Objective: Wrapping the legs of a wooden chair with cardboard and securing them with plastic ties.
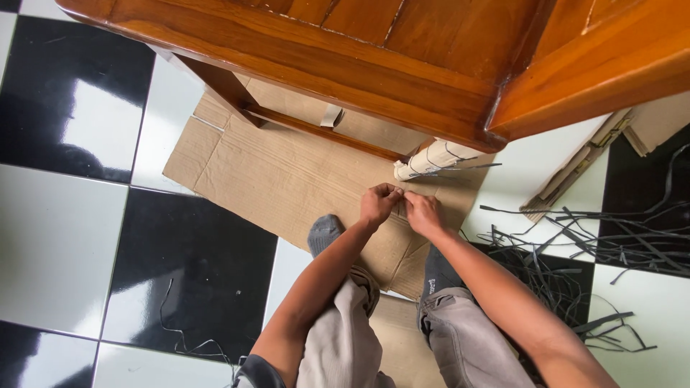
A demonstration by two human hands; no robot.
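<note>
While both hands meet over the flattened cardboard sheet [287, 179] on the checkered floor [65, 237], the left hand [379, 203] and right hand [424, 213] pinch their fingers together on something small and thin; what it is cannot be told. A pale wrapped roll [431, 159], loosely bound with dark strips, lies just beyond the hands under the wooden furniture [345, 65]. Loose black strips [575, 244] lie heaped to the right, so much binding material appears unused.
</note>
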